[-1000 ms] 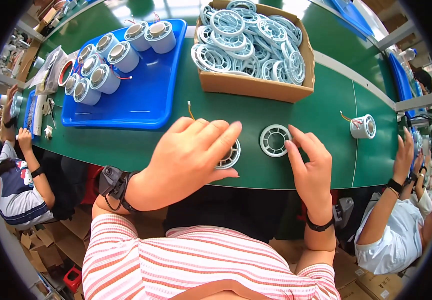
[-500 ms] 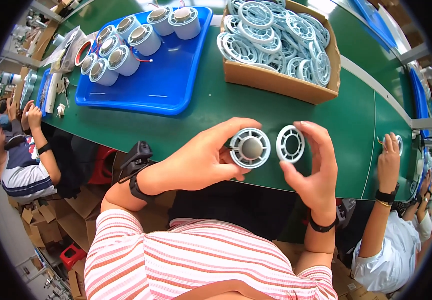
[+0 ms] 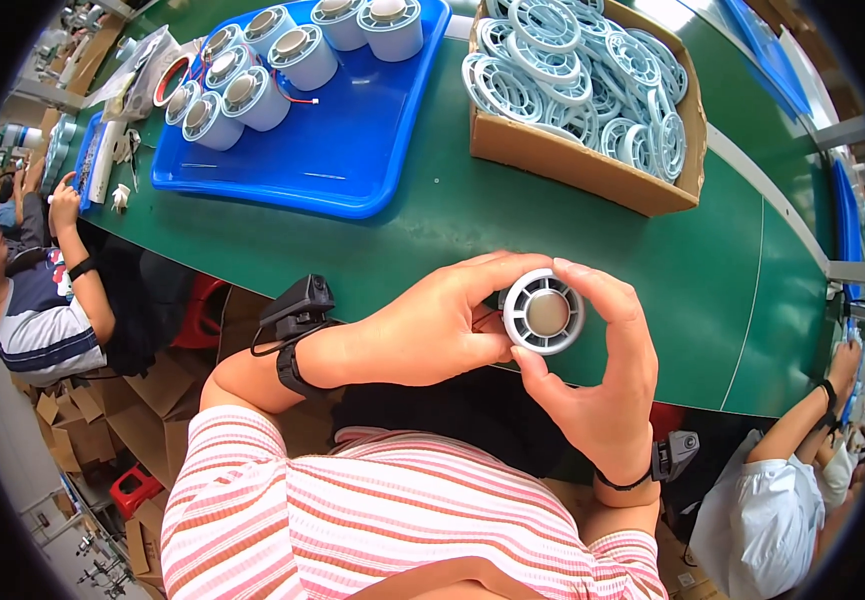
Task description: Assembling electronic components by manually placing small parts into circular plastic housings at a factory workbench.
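Observation:
My left hand grips a small cylindrical motor unit with a round grey centre, its face turned up toward me. Against that face lies a pale spoked ring, the grey centre showing through its hole. Thumb and fingers of my right hand curve around the ring's edge and pinch it from the right. Whether the ring is seated flush cannot be made out. Both hands are above the near edge of the green table. The unit's body is mostly hidden behind the ring and my left fingers.
At the back left, a blue tray carries several white cylindrical units with thin wires. A cardboard box heaped with pale spoked rings stands at the back right. People sit at the left and right. A tape roll lies beside the tray.
The ring in my right hand has moved left onto the motor unit's face, while my left hand shifted slightly right. The neighbour's hand at the right has withdrawn from the table.

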`<state>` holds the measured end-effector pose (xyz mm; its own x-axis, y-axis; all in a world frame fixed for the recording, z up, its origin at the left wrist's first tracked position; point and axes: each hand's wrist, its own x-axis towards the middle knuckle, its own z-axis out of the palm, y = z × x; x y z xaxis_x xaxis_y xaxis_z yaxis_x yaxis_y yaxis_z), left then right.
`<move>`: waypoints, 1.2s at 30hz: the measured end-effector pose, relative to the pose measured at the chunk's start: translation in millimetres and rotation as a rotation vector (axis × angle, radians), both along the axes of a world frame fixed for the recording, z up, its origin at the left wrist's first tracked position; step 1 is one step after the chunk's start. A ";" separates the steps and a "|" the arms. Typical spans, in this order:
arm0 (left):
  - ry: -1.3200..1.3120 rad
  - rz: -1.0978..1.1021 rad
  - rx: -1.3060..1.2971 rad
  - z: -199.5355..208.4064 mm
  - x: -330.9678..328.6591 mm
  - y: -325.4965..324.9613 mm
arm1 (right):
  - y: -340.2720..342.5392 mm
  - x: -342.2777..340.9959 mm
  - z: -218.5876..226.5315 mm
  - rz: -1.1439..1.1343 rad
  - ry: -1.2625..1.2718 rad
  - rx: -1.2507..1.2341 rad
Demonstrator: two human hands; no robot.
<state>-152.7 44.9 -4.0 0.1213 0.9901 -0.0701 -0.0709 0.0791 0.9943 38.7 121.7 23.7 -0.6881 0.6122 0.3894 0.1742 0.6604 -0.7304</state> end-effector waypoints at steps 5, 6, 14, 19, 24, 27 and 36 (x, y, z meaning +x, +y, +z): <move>-0.380 -0.086 -0.299 13.8 -12.6 2.6 | 4.1 2.2 2.4 -0.009 -0.077 0.100; -0.464 -0.099 -0.354 14.6 -14.6 3.5 | 3.0 3.0 0.7 -0.021 -0.068 0.073; -0.537 -0.068 -0.528 25.6 -9.3 9.2 | -3.8 5.9 -0.5 -0.043 -0.045 0.072; -0.172 -0.006 -0.278 31.7 -3.8 0.2 | -15.1 3.2 -5.3 -0.106 -0.073 0.228; 1.134 0.429 0.535 65.6 -57.7 18.1 | -0.2 33.9 -2.7 -0.377 -0.165 0.319; 1.788 0.768 0.517 48.9 -135.0 40.8 | 31.0 66.4 -7.3 -0.653 -0.193 0.387; 1.713 0.558 0.212 45.1 -160.1 42.1 | 125.3 -2.6 58.3 -0.334 -0.164 0.724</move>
<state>-312.8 87.0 41.1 -0.2547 0.8925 0.3722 0.9588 0.2832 -0.0230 36.1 247.0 82.0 -0.5965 0.4302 0.6776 0.5135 0.8534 -0.0898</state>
